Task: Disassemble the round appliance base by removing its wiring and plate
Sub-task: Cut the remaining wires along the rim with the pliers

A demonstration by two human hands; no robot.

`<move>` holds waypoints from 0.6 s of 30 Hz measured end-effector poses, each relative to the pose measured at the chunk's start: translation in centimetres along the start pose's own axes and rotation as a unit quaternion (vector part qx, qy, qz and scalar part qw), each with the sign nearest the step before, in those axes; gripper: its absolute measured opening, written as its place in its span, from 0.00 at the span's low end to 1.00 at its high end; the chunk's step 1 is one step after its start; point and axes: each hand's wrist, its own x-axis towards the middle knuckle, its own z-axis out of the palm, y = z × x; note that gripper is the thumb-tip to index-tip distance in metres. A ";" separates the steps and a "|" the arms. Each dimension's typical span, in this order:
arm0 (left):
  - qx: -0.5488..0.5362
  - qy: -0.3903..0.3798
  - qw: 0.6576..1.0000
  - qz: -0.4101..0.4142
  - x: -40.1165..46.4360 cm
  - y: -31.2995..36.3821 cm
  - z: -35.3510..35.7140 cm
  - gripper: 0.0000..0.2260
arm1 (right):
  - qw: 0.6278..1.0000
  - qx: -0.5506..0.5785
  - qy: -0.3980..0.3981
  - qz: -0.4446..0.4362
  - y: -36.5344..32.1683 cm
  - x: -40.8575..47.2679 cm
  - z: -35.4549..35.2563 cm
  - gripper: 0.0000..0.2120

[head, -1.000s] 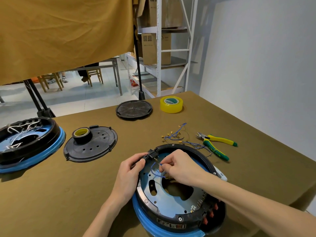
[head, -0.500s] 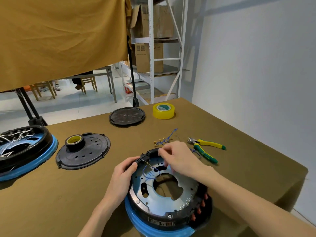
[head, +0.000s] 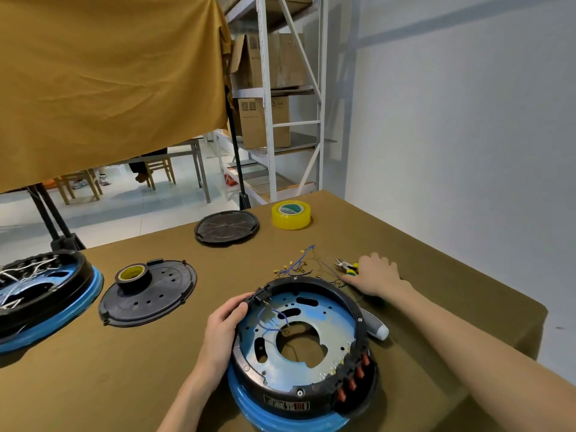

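Head view. Round appliance base [head: 299, 344], near table edge, metal plate [head: 311, 347] still seated inside, 1 blue wire [head: 274, 319] looped over it. Left hand [head: 223, 325] gripping base rim. Right hand [head: 374, 272] resting fingers-down on cutters [head: 346, 265]; grip hidden, cannot tell. Loose wires [head: 296, 265] just beyond base.

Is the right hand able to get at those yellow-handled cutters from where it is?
Probably yes. The right hand already lies over the cutters' handles on the table, nothing lies between them, and only the cutter tip shows past the fingers.
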 end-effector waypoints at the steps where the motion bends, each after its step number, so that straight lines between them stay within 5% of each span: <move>1: 0.001 0.001 1.000 0.002 0.0 -0.1 0.0 0.10 | 1.000 0.002 0.013 -0.004 -0.1 -0.2 -0.1 0.29; 12: 0.005 -0.008 1.000 0.006 0.1 -0.1 -0.2 0.10 | 0.926 0.260 0.224 -0.156 -4.9 -5.8 -5.2 0.21; 18: 0.008 -0.009 1.000 0.012 -0.3 0.0 -0.2 0.10 | 0.927 0.236 0.110 -0.269 -6.7 -11.3 -6.5 0.19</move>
